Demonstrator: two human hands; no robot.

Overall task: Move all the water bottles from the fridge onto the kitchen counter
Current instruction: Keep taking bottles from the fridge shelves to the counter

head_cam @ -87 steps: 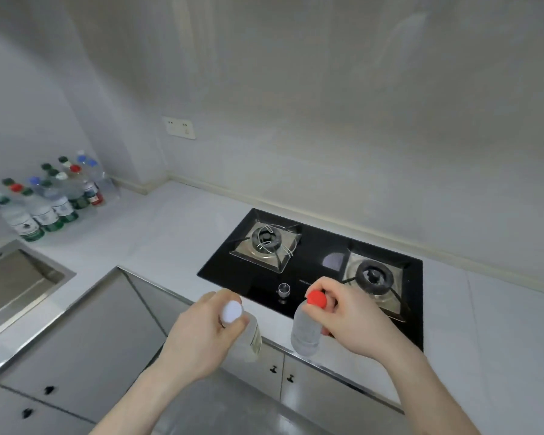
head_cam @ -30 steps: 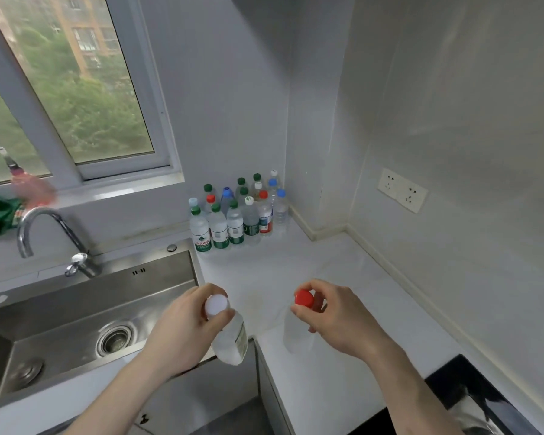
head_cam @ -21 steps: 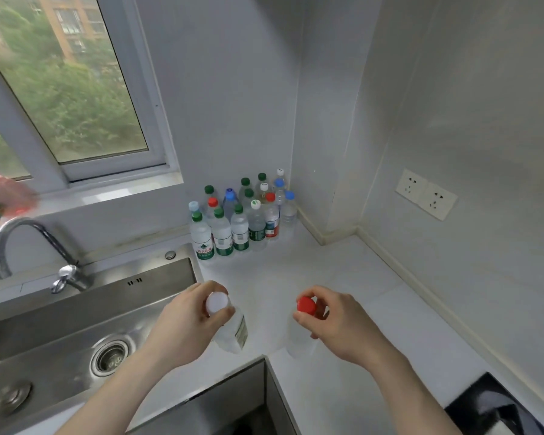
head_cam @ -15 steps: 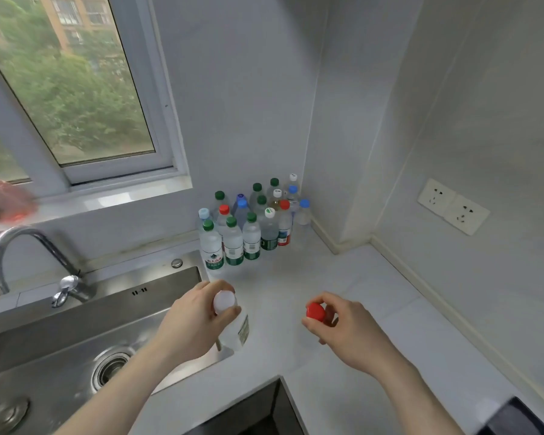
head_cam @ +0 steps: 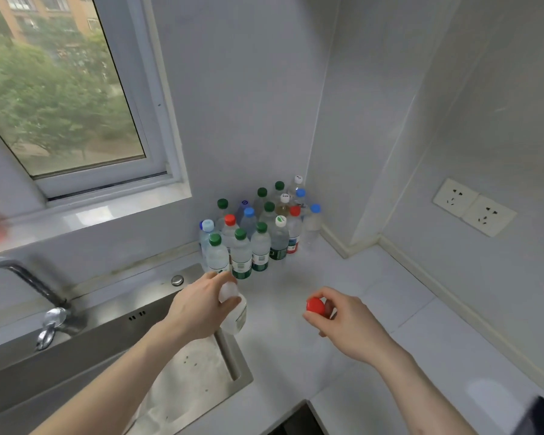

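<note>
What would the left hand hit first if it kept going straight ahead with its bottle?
Likely the front green-capped bottle of the cluster, just beyond the left hand and its white-capped bottle. Depth is uncertain from one view.

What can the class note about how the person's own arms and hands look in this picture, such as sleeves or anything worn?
Both forearms are bare from the bottom edge of the frame to the wrist; no sleeve shows. The left hand and the right hand wear no gloves, and no rings, watch or bracelet can be seen. No markings or bandages show on either arm.
</note>
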